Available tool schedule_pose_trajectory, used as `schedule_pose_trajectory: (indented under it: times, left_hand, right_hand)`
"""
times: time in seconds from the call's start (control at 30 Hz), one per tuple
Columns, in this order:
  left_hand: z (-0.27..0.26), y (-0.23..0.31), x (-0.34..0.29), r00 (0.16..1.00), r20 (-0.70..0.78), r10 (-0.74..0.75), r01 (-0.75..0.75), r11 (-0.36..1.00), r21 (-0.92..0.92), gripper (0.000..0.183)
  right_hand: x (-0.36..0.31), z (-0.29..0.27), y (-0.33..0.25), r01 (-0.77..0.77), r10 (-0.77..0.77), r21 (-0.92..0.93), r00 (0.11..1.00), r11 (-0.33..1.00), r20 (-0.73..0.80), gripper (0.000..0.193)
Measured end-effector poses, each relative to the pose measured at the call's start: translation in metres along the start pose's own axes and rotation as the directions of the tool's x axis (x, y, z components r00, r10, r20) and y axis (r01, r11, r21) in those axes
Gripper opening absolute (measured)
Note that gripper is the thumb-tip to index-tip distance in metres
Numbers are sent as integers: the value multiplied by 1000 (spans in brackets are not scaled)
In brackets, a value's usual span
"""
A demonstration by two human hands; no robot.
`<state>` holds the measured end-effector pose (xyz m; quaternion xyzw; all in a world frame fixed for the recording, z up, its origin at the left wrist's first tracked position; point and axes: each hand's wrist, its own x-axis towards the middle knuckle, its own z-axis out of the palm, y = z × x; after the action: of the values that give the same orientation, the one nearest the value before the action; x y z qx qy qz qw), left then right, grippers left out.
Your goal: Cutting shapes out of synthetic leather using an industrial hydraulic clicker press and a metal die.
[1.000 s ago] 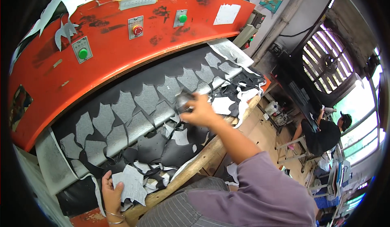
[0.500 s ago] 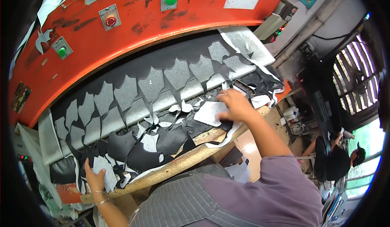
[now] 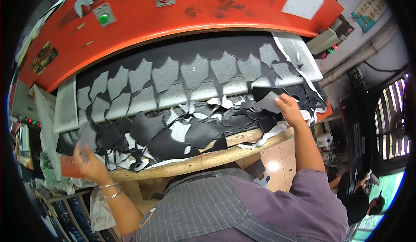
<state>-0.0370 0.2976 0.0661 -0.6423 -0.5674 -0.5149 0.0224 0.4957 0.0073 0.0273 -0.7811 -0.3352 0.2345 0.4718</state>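
Observation:
My right hand (image 3: 291,110) pinches the edge of a grey cut piece (image 3: 268,103) of sheet material, thumb on top, over the scraps at the right. At the far left, my left hand (image 3: 90,165) grips a dark grey piece (image 3: 88,134) by its lower end; both are a little blurred. Between the hands lie black cut pieces (image 3: 147,127) and torn black and white scraps (image 3: 180,131). Behind them a perforated-looking sheet, with a row of notched grey shapes (image 3: 168,73) showing through black strips, covers a white cutting board (image 3: 66,103).
An orange-red machine beam (image 3: 130,21) with green and red buttons spans the back above the board. A worn wooden rail (image 3: 208,160) runs along the front edge, close to my apron. Another person (image 3: 353,196) sits at the far right. A fan (image 3: 392,116) stands behind.
Both hands have lifted cut pieces whose dark side now faces up; pale sides showed before. The left hand has moved left and the right hand to the right. The whole view has turned.

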Motion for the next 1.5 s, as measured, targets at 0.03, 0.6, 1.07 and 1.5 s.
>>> schedule_pose_trajectory:
  times: [0.03,0.6,1.07,1.5]
  left_hand:
    - [0,14,-6,999,51,5,-8,998,57,29]
    - [58,130,-216,430,901,58,19,997,-73,22]
    - [-86,-56,-7,692,635,-343,656,-70,-752,27]
    - [80,-54,-35,571,630,-526,159,824,544,50]
  right_hand:
    - [-1,-12,4,-29,29,70,1000,997,-1,20]
    - [-128,129,-48,298,13,-424,805,855,593,36]
    - [-52,179,-148,-194,268,-185,728,963,631,30]
    - [-44,170,-107,282,72,-528,830,801,554,43]
